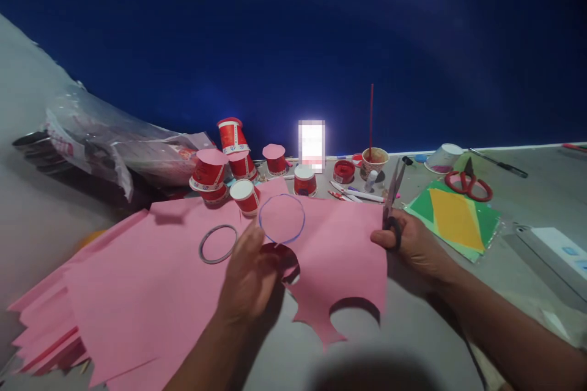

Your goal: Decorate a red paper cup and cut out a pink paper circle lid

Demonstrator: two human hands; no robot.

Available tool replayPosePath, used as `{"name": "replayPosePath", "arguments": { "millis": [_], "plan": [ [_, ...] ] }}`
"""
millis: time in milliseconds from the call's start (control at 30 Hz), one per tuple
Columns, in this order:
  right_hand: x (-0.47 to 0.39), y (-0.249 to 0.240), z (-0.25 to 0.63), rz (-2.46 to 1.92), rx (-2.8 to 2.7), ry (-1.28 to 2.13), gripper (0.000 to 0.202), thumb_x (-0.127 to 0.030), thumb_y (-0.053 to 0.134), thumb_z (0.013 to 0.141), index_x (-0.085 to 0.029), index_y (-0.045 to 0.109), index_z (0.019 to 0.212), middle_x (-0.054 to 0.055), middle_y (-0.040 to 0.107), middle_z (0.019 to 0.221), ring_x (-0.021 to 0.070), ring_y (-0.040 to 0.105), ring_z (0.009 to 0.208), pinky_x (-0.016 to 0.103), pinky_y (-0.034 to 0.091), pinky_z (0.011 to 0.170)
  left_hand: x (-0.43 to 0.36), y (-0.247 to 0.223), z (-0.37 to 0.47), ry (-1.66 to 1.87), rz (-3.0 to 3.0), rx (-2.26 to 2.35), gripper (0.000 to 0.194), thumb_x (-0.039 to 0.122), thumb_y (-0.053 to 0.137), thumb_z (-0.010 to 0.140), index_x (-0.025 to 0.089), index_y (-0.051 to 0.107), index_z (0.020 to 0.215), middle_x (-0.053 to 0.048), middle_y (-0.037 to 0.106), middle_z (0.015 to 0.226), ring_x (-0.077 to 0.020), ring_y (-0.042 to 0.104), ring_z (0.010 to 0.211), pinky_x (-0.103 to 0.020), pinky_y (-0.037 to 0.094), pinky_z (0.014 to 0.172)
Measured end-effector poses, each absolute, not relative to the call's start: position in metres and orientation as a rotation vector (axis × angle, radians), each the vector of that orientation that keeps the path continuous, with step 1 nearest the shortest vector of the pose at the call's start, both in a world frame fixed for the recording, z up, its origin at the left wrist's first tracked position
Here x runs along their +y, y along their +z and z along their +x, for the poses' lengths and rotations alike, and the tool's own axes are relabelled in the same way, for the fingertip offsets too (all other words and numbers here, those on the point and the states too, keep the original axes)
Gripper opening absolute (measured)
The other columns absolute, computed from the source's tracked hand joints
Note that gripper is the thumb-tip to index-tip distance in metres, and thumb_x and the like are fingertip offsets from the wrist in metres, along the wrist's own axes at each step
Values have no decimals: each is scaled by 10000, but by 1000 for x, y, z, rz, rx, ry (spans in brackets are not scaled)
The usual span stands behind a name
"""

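Observation:
A pink paper sheet (339,250) with rounded cut-outs along its lower and left edges lies between my hands. It bears a circle drawn in blue (304,220). My left hand (250,275) is closed at the sheet's left edge beside this circle, its fingertips partly hidden. My right hand (415,244) is closed round the black handles of a pair of scissors (392,195), blades pointing up. Its thumb presses on the sheet's right edge. Left of my left hand, a grey ring (219,244) rests on a stack of larger pink sheets (151,281).
Red paper cups (210,171), several topped with pink paper, stand at the back. Near them are a paint jar (343,171), pens (358,193) and a cup with a stick (375,164). Red-handled scissors (468,186) lie on coloured paper (456,220) at right. A plastic bag (123,140) is at left.

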State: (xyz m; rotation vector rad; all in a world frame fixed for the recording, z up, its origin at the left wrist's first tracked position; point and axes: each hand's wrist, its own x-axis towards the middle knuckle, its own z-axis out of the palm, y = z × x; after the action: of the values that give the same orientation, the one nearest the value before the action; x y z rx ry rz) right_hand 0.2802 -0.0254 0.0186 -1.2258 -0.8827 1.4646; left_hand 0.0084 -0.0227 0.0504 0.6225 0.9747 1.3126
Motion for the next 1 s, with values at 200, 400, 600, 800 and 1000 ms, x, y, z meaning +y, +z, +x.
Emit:
{"name": "replayPosePath", "arguments": {
  "millis": [200,400,600,800,1000],
  "plan": [
    [-11,43,332,-1393,-1323,1298,384,-338,984,513,-177,714,733,-58,568,603,96,456,540,216,337,481,-4,71,-25,850,997,964,639,412,992,608,179,824,1179,-107,806,945,-245,722,853,-282,545,694],
    [2,58,328,-1383,-1412,1171,317,-328,904,662,-155,726,859,-50,622,717,99,528,650,249,418,599,0,45,8,577,1206,1104,159,277,892,700,153,805,748,-35,706,703,-162,611,631,-252,445,577],
    [-30,72,305,-1400,-1251,666,496,-568,962,696,-214,742,965,40,730,901,183,673,809,301,535,748,-1,24,13,847,836,1097,249,270,927,596,131,746,693,-14,685,637,-120,568,569,-235,440,565],
    [-98,60,278,-1399,-1332,1679,800,-992,650,689,-196,675,768,38,581,697,148,464,584,270,361,503,-6,15,16,896,562,1065,346,263,975,528,112,775,768,-57,759,704,-151,660,619,-253,520,618],
    [-117,30,248,-1409,-984,2156,835,-1006,677,643,-185,566,752,-46,392,660,73,269,552,239,183,474,-6,16,18,907,467,1009,323,233,981,530,106,783,751,-42,757,686,-130,648,603,-230,516,599]
  ]
}}
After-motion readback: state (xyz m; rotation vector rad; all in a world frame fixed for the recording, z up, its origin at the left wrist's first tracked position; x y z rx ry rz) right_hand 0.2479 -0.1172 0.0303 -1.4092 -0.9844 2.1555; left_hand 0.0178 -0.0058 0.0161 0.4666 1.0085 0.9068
